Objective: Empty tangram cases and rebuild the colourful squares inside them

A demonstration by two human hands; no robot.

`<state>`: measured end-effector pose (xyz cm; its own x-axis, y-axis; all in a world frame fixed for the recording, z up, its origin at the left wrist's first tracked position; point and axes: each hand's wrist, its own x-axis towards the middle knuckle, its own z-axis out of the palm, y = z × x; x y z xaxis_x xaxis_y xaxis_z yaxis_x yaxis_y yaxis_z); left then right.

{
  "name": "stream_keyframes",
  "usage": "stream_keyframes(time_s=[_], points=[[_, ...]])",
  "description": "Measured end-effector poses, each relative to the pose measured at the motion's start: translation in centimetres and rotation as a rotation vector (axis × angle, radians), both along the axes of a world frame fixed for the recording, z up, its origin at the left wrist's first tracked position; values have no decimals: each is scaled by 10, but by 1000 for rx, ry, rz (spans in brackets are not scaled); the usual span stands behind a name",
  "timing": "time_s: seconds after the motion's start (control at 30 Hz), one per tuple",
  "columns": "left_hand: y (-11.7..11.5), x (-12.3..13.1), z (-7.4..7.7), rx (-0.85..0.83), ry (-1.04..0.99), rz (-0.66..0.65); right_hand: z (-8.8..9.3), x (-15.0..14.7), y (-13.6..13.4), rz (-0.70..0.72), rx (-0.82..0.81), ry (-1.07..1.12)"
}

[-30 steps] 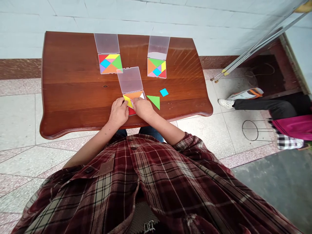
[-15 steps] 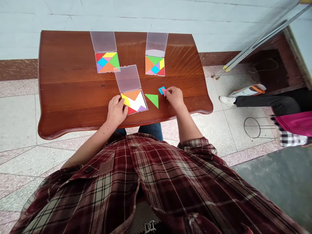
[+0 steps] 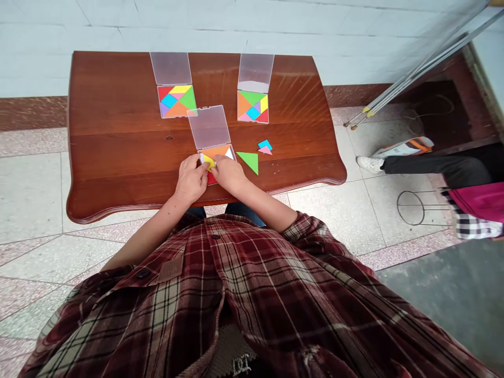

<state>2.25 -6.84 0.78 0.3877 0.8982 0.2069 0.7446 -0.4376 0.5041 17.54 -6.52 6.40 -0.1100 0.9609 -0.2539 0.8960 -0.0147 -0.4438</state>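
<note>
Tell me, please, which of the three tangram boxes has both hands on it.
The front box, nearest the person: left hand and right hand both rest on its pieces. The back-left box and back-right box are untouched.

The shirt (image 3: 275,299) is patterned in maroon plaid, crossed by cream and black lines. A green tangram triangle (image 3: 248,162) and a cyan tangram square (image 3: 265,144) are set against the reddish-brown grained wood of the table (image 3: 118,131).
</note>
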Motion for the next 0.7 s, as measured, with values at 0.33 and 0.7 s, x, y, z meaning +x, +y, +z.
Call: stream_keyframes(time_s=[0.33, 0.7], points=[[1, 1, -2, -8, -46, 5, 0, -9, 7, -32, -47, -80], [0, 2, 1, -9, -33, 8, -6, -1, 14, -35, -85, 27]])
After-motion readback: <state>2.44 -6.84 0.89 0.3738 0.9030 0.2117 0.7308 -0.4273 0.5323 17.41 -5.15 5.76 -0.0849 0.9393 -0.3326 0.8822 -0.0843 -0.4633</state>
